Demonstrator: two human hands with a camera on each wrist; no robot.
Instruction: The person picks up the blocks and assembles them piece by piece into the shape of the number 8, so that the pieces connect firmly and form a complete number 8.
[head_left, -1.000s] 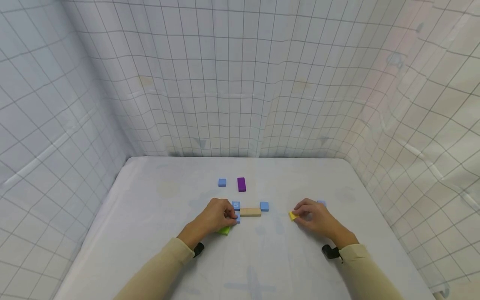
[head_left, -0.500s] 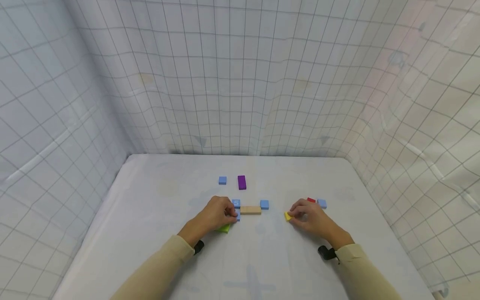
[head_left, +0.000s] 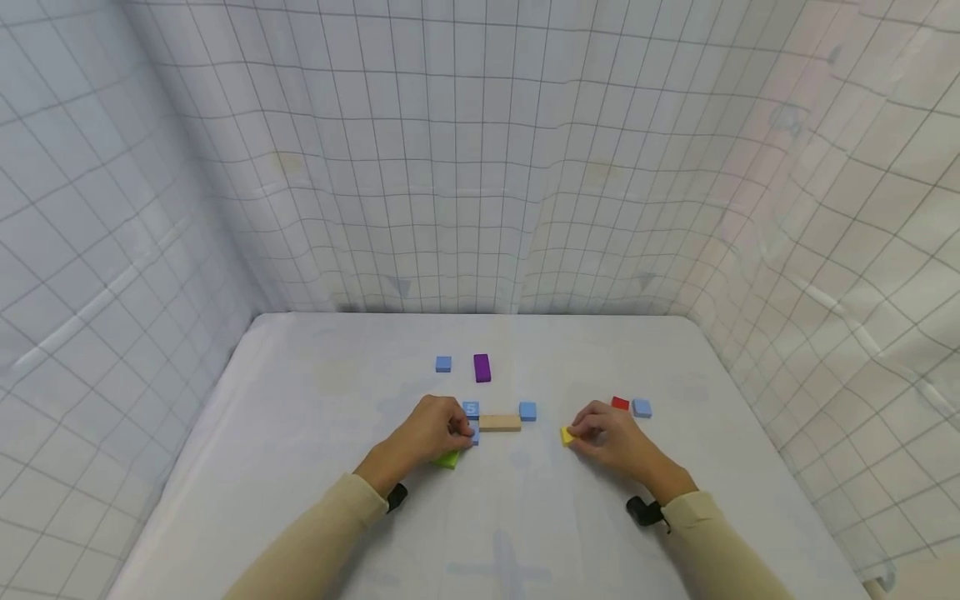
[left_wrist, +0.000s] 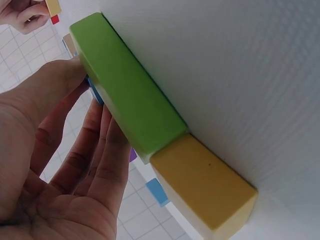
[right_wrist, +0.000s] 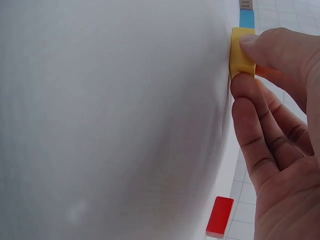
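In the head view my left hand has its thumb and fingers on a small blue block, pinching it near the middle of the table. Just below that hand a green block peeks out. The left wrist view shows this green block end to end with a yellowish wooden block, and part of the blue block behind the thumb. To the right, my right hand pinches a yellow block between thumb and fingertips, low over the white tabletop.
A pale wooden bar lies between a blue block marked 5 and another blue block. Farther back are a blue block and a purple block. Beyond my right hand lie a red block and a blue one.
My right hand has moved left with the yellow block, and the red block behind it has come into view. The left hand has stayed in place on the blue block.
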